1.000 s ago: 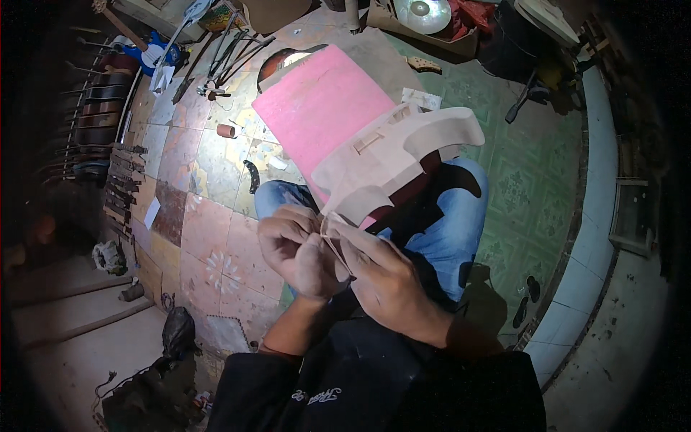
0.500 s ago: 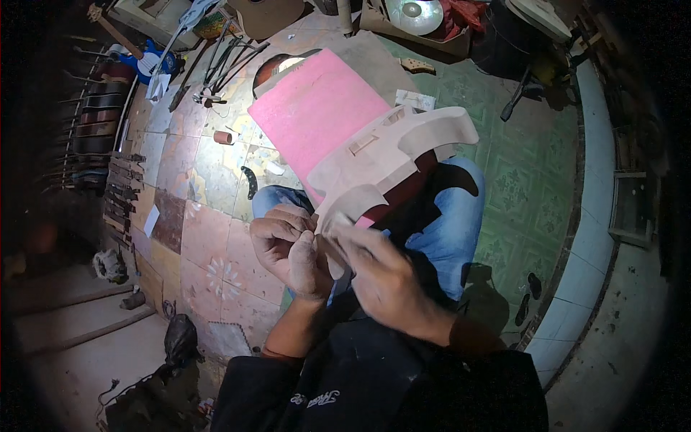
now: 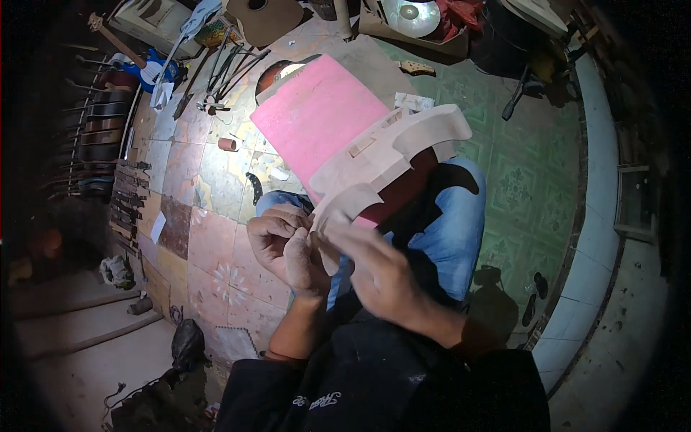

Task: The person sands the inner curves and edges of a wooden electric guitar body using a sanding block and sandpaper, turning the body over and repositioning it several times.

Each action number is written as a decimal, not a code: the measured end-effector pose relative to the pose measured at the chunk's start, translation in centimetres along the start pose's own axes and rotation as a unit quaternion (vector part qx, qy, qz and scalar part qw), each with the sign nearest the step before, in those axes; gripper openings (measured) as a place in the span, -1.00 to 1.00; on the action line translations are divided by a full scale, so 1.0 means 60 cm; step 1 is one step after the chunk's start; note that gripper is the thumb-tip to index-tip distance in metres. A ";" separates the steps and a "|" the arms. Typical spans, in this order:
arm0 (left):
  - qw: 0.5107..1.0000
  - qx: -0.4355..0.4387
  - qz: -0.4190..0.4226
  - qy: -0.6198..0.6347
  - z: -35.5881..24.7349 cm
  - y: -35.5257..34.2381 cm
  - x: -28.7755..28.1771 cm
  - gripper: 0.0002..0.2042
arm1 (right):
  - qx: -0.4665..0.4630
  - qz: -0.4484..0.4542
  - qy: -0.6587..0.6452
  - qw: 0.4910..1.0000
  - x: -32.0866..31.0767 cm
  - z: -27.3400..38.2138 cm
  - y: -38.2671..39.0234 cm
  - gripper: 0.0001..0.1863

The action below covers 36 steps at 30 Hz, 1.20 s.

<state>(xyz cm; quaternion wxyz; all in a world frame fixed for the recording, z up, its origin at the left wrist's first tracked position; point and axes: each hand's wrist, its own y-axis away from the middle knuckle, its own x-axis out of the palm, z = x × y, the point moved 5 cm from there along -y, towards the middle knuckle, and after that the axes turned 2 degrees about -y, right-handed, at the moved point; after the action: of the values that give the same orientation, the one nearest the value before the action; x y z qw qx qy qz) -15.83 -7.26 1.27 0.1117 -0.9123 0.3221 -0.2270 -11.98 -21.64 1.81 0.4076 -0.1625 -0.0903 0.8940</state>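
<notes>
A pale, bare-wood electric guitar body with cut-out cavities lies slanted across my lap, its curved horns facing right and toward me. My left hand is closed at the near horn, thumb and fingers pinched on its tip. Against the inner curve of that same horn is my right hand, its fingers smeared by motion. Whether anything is under those fingers is hidden. Beneath the body's left side, a pink sheet or board stretches away from me. Dust coats my left fingers.
A dark curved plate and a brown cylinder lie on the tiles to the left. Guitar necks and a blue guitar are further left. A headstock and a box holding a cymbal stand beyond.
The view has shifted slightly. The guitar body's far end sits a little further left and nearer. My right hand stays blurred at the near horn; my left keeps its pinch.
</notes>
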 end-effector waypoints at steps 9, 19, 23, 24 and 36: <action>1.000 0.011 -0.005 -0.026 -0.010 0.000 0.006 -0.84 | -0.009 0.005 -0.066 0.998 -0.003 0.021 -0.008 -0.39; 0.999 0.031 -0.012 0.008 -0.006 -0.002 0.002 -0.84 | -0.009 0.010 -0.035 0.999 -0.001 -0.009 0.002 -0.42; 0.999 0.025 -0.022 -0.025 -0.010 -0.008 0.008 -0.81 | 0.008 -0.010 -0.099 0.995 -0.007 0.015 0.005 -0.40; 0.999 0.023 -0.021 -0.027 -0.012 -0.007 0.003 -0.81 | 0.000 -0.003 -0.127 0.992 -0.013 0.041 0.003 -0.40; 0.999 0.011 0.006 -0.032 -0.006 -0.007 0.012 -0.73 | 0.016 -0.005 -0.002 1.000 -0.012 -0.038 0.006 -0.46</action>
<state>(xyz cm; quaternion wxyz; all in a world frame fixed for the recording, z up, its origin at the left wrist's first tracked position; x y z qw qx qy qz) -15.31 -7.41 1.96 0.1336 -0.9160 0.3209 -0.2002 -10.98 -22.36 -0.26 0.4144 -0.1541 -0.0775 0.8936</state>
